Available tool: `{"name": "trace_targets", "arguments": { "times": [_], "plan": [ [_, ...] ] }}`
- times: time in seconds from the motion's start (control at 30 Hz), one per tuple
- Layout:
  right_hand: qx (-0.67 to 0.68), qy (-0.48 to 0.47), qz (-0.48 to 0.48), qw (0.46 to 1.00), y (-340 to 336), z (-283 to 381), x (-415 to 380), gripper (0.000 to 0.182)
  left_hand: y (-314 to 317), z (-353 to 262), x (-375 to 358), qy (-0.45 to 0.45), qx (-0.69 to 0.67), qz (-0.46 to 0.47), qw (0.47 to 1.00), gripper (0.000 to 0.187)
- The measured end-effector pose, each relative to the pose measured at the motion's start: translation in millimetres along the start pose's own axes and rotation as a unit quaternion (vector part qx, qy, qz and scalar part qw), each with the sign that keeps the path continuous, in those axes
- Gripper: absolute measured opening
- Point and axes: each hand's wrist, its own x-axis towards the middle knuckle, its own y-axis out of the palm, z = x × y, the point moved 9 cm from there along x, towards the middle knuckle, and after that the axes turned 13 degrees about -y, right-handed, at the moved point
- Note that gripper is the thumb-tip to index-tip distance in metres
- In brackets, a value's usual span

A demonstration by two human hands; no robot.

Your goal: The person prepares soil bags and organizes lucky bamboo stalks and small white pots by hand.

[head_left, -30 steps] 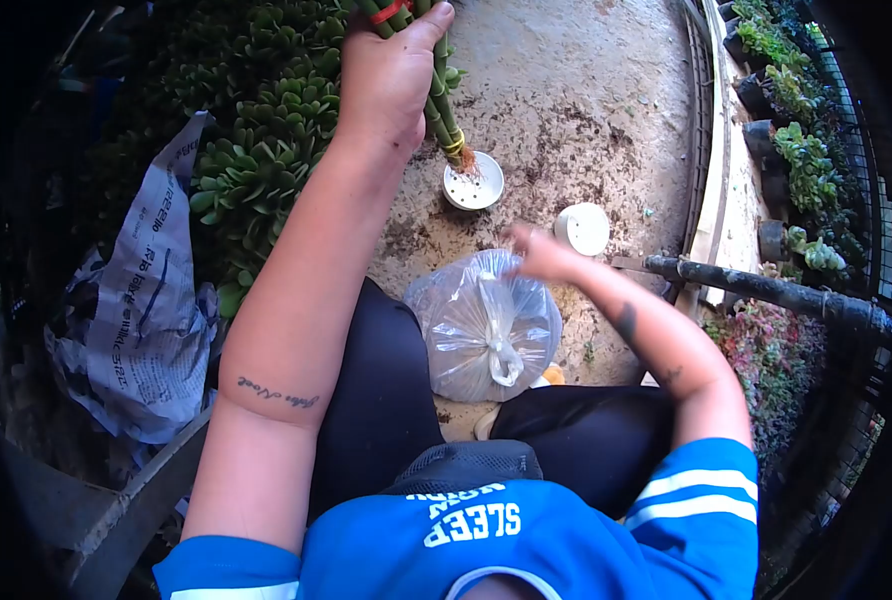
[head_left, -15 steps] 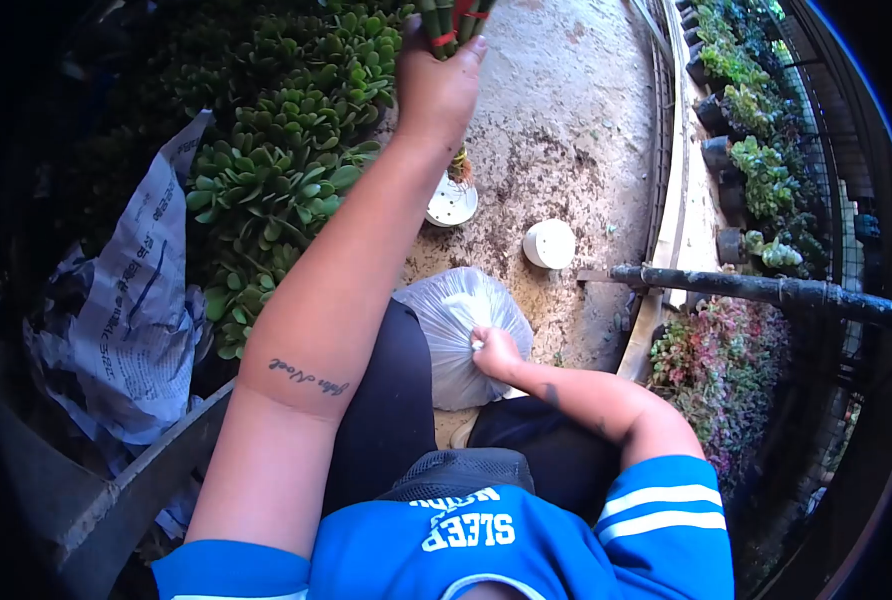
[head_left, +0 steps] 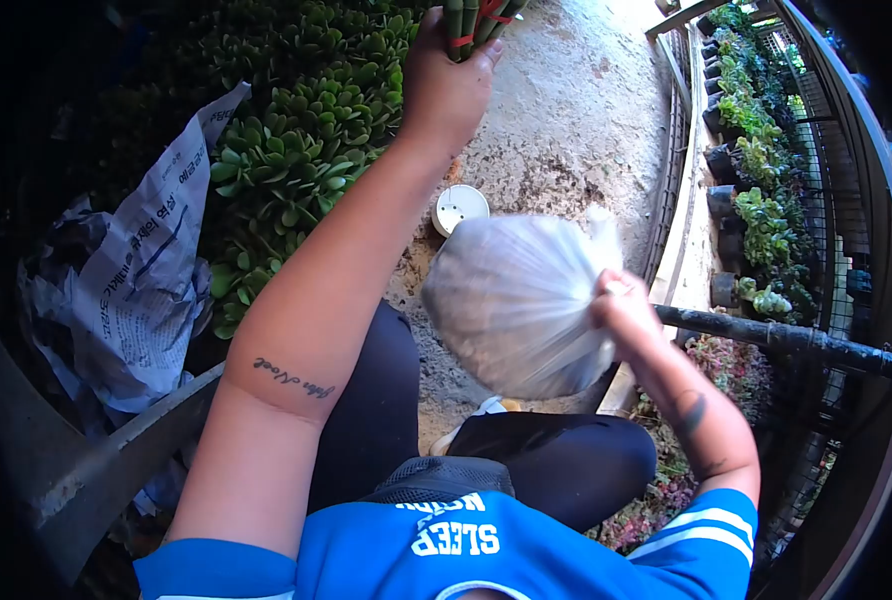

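At the top of the view, my left hand [head_left: 451,85] is closed round a bundle of green stalks [head_left: 474,22] tied with red bands. My right hand [head_left: 624,310] grips the gathered neck of a translucent plastic bag [head_left: 516,305], which bulges out to the left of the fist, full of pale contents. The bag hangs in front of my knees. Just beyond it, a round white pot [head_left: 459,207] with small holes rests on the ground. The upper part of the stalks is cut off by the frame edge.
Dense green succulents [head_left: 296,150] grow at the left, beside crumpled printed paper [head_left: 141,290]. A dark pipe [head_left: 776,335] sticks in from the right, near potted plants [head_left: 763,215] along a fence. Dirt is scattered over the ground [head_left: 566,100].
My right hand has lifted the bag and moved it right and away from me. The bag now covers where a second white pot showed. My left hand has shifted slightly, still holding the stalks.
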Motion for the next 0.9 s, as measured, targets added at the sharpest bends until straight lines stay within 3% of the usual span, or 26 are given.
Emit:
{"name": "trace_targets", "arguments": {
  "times": [0.17,0.23,0.37,0.43,0.5,0.57,0.67,0.77,0.8,0.9],
  "plan": [
    [0.012,-0.112,-0.043,0.993,-50.8,50.0,64.9,0.024,3.9,8.3,-7.2,-0.074,-0.009,0.024,0.997,0.024],
    [-0.015,-0.144,-0.050,0.988,-58.2,49.0,98.4,0.022,11.8,15.2,-14.1,-0.096,-0.044,0.076,0.991,0.024],
    [-0.070,-0.229,-0.047,0.970,-58.5,39.8,176.3,0.020,40.4,52.5,-60.3,-0.281,-0.026,0.164,0.945,0.031],
    [-0.099,-0.194,-0.092,0.972,-57.8,26.6,202.4,0.022,55.5,54.7,-100.7,-0.355,0.002,0.211,0.911,0.038],
    [-0.114,-0.247,-0.106,0.956,-59.5,-23.7,273.8,0.015,58.2,76.3,-128.7,-0.406,0.021,0.240,0.882,0.042],
    [-0.239,-0.247,-0.124,0.931,-50.7,-27.3,280.5,0.018,54.4,82.3,-152.3,-0.439,0.024,0.236,0.867,0.043],
    [-0.317,-0.221,-0.163,0.908,-33.4,-94.3,339.3,0.020,40.7,92.9,-174.2,-0.471,0.030,0.219,0.854,0.040],
    [-0.290,-0.166,-0.163,0.928,-51.5,-94.7,327.4,0.023,19.2,110.1,-180.3,-0.488,0.062,0.204,0.846,0.039],
    [-0.335,-0.192,-0.141,0.912,-48.7,-86.6,326.2,0.025,11.2,122.6,-185.6,-0.508,0.084,0.202,0.833,0.038],
    [-0.238,-0.194,-0.062,0.950,-42.0,-102.3,344.1,0.037,2.3,160.0,-192.6,-0.548,0.149,0.240,0.787,0.037]
  ]
}}
